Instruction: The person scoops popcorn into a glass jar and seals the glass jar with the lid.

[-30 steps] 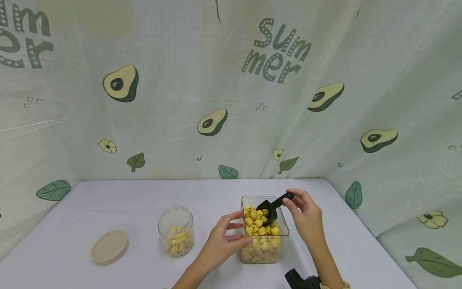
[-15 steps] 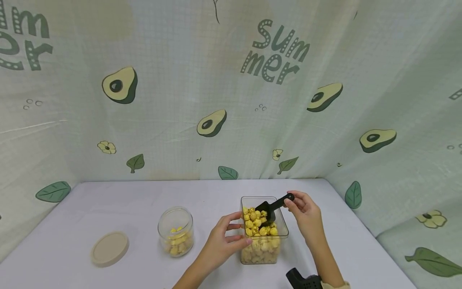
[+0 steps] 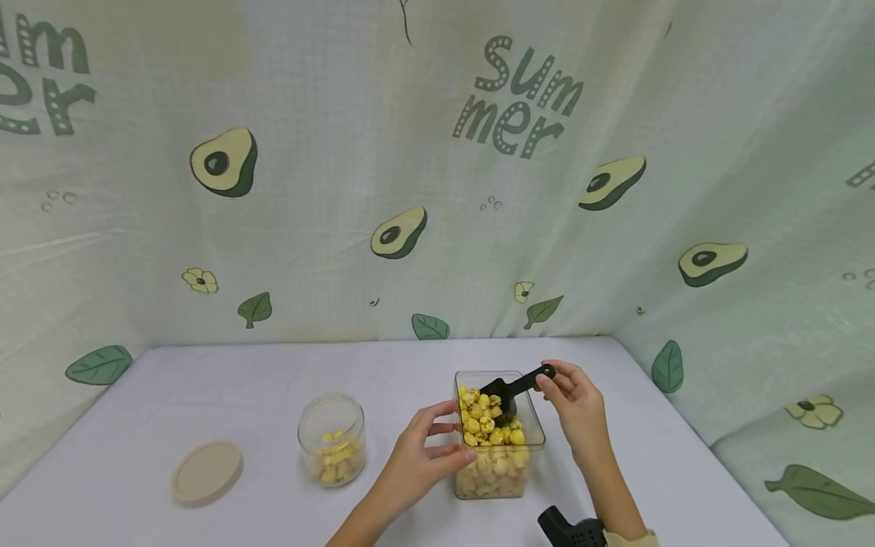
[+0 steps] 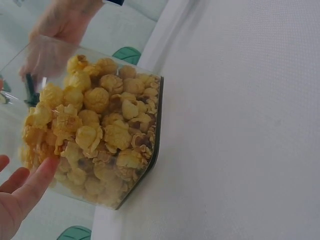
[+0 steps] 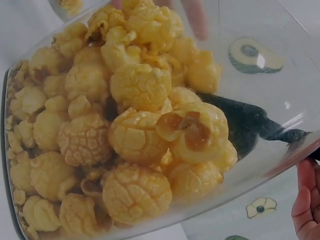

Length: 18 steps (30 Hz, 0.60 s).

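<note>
Your right fingers [image 3: 566, 374] pinch the scoop [image 3: 516, 385] inside the box [image 3: 499, 447]; your left fingers [image 3: 437, 411] grip its near-left corner: dig gently.

Avocado-print curtain [image 3: 424, 163] behind white table [image 3: 396, 372]

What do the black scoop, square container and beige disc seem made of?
Black scoop: probably plastic; smooth, opaque, with a moulded look.
Square container: clear plastic or glass, can't tell which; popcorn shows through its glossy walls.
Beige disc: matte, opaque, showing no glints; perhaps plastic or silicone.
</note>
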{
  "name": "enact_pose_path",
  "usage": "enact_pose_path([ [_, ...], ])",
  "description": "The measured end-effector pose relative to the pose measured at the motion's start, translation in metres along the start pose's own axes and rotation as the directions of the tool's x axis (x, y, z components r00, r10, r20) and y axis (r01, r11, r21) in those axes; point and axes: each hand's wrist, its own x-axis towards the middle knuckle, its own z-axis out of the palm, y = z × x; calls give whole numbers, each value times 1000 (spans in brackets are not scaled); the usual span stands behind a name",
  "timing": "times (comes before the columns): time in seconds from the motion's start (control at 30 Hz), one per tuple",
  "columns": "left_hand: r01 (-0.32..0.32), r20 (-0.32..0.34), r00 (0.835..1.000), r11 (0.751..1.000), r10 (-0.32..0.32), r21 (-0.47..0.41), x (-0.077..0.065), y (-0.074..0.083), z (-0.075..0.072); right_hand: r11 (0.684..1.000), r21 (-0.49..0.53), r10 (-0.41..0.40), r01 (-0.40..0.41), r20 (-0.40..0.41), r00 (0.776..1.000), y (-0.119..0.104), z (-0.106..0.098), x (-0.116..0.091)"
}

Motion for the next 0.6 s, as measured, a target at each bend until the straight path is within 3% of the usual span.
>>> enact_pose_path([
  [0.6,24,8,1000,1000,-24,6,2,2,0,998,54,22,-22,-8,1000,-1,-5,3],
])
